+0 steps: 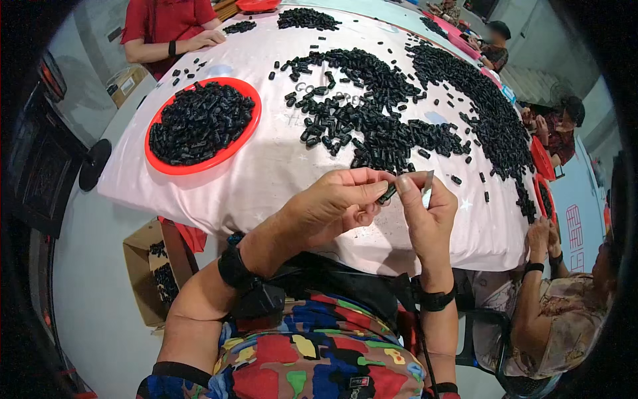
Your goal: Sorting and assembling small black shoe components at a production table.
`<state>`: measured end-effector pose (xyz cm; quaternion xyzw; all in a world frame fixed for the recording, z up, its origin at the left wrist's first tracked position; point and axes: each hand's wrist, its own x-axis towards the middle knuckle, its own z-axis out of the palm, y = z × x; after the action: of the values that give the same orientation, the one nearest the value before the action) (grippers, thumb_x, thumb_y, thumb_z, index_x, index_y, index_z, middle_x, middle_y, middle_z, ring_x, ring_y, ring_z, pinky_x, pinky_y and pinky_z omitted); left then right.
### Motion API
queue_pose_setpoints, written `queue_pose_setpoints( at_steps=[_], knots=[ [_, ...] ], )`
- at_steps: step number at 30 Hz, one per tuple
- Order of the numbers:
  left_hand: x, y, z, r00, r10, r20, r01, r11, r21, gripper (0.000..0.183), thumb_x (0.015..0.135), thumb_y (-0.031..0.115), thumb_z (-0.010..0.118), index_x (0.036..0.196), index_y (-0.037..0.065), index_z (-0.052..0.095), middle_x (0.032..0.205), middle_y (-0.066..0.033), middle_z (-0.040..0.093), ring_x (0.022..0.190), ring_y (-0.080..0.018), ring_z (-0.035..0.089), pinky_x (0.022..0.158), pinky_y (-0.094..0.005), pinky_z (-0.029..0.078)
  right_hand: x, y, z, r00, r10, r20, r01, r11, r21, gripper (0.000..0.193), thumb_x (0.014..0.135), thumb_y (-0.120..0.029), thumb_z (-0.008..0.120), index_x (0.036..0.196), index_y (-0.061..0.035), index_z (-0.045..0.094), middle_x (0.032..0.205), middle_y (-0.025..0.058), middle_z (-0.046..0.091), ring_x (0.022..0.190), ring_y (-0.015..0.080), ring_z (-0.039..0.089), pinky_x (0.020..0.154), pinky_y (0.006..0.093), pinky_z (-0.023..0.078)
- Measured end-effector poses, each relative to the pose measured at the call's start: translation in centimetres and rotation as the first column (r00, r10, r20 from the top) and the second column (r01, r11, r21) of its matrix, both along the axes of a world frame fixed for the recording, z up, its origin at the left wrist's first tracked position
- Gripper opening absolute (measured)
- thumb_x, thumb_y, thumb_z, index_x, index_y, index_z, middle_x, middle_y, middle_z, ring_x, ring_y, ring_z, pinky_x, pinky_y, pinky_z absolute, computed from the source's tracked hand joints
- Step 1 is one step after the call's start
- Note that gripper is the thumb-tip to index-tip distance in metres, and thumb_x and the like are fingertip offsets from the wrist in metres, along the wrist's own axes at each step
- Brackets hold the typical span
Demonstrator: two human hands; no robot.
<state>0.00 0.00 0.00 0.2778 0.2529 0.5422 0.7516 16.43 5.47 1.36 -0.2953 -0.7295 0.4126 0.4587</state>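
Observation:
My left hand (pixel 339 203) pinches a small black cylindrical part (pixel 387 193) between thumb and fingers, just above the table's near edge. My right hand (pixel 428 207) is closed on a thin blade (pixel 428 183) that points upward from between thumb and forefinger. The right thumb tip meets the black part, so both hands nearly touch there. Beyond my fingers a loose heap of the same black parts (pixel 359 126) spreads over the pale pink cloth (pixel 266 186). Dark crumbs lie on the cloth below my hands.
A red basin (pixel 256 126) full of black parts stands at the left. Another large heap (pixel 495 126) runs along the right side. Below the table's left edge sits an open cardboard box (pixel 143 266). A co-worker (pixel 558 312) sits close on my right; others work around the table.

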Motion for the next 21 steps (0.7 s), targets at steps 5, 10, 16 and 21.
queue_pose_setpoints(
  at_steps=[5,10,16,21],
  knots=[
    [-0.1,0.1,0.1,0.998,-0.021,0.051,0.019,0.999,0.043,0.032,0.093,0.018,0.055,0.120,0.002,0.051,0.087,-0.0010,0.055,0.073,-0.0060,0.051,0.063,-0.0173,0.043,0.8,0.2,0.4,0.996,-0.015,0.083,0.013,1.000,0.016,0.019,0.083,-0.019,0.070,0.081,-0.0013,0.063,0.069,-0.0013,0.060,0.063,0.0037,0.048,0.056,0.0194,0.039],
    [-0.1,0.1,0.3,0.999,-0.020,0.046,0.018,0.999,0.040,0.033,0.093,0.018,0.054,0.121,0.002,0.050,0.094,-0.0022,0.058,0.076,-0.0055,0.053,0.065,-0.0189,0.045,0.6,-0.3,0.6,0.962,0.004,0.273,-0.032,0.995,0.095,0.028,0.077,-0.027,0.076,0.082,-0.0017,0.063,0.064,0.0035,0.060,0.055,0.0070,0.050,0.049,0.0234,0.040],
    [-0.1,0.1,0.1,0.999,-0.013,0.048,0.011,0.999,0.043,0.031,0.094,0.018,0.053,0.121,0.002,0.050,0.099,-0.0030,0.060,0.079,-0.0051,0.055,0.067,-0.0194,0.045,0.6,0.3,-0.7,0.952,-0.086,0.293,0.015,0.972,0.236,0.037,0.074,-0.036,0.076,0.078,-0.0026,0.060,0.058,0.0094,0.056,0.047,0.0169,0.054,0.045,0.0283,0.042],
    [-0.1,0.2,-0.2,0.998,-0.023,0.066,0.019,0.998,0.066,0.029,0.094,0.017,0.053,0.119,0.002,0.052,0.098,-0.0023,0.060,0.079,-0.0047,0.055,0.067,-0.0191,0.045,0.4,0.0,-0.3,0.933,-0.139,0.331,0.030,0.949,0.315,0.037,0.075,-0.037,0.075,0.073,-0.0042,0.058,0.054,0.0101,0.053,0.045,0.0209,0.052,0.043,0.0302,0.041]
  ],
)
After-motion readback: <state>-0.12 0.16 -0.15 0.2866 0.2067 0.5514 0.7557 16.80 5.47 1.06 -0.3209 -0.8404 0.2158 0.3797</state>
